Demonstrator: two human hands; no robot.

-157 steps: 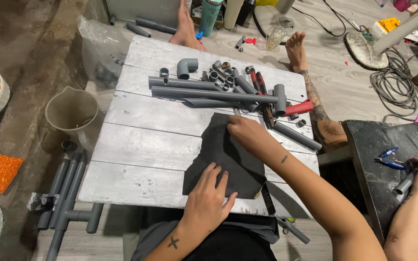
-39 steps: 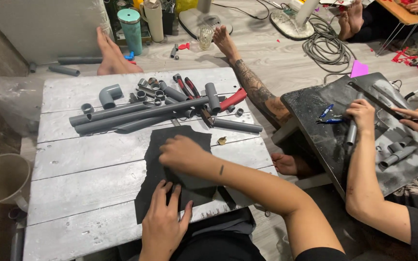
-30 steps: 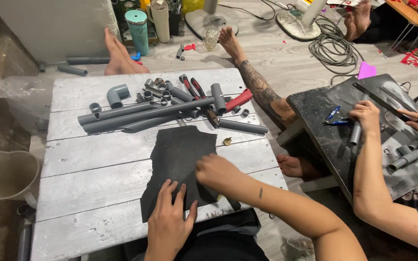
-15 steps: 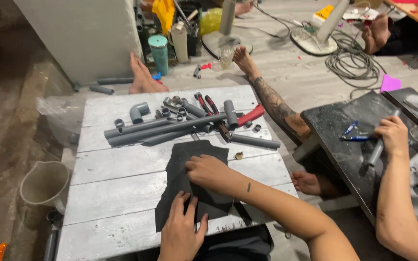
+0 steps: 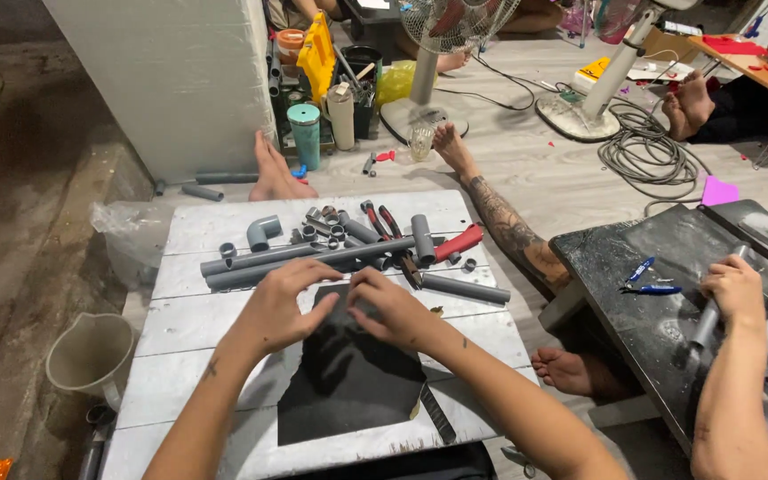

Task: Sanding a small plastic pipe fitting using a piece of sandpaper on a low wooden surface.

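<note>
On white table (image 5: 180, 329) | both hands: left hand (image 5: 279, 305), right hand (image 5: 393, 307) pinch black sheet (image 5: 348, 378) top edge | pipes (image 5: 313, 256) just beyond

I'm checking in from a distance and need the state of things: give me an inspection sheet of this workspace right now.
Surface: white plank table, paint worn.
Job's things: black sheet flat on the table, near edge ragged.
Clutter: long grey pipes, grey elbow, short pipe rings, red-handled pliers, red-handled tool.
Hands: left hand and right hand both at the sheet's far edge, fingers bent; grip unclear.
Cables: coiled grey cable on the floor by a fan base.
Surroundings: beige jug left of the table; another person's hand holds a pipe on a dark table.
</note>
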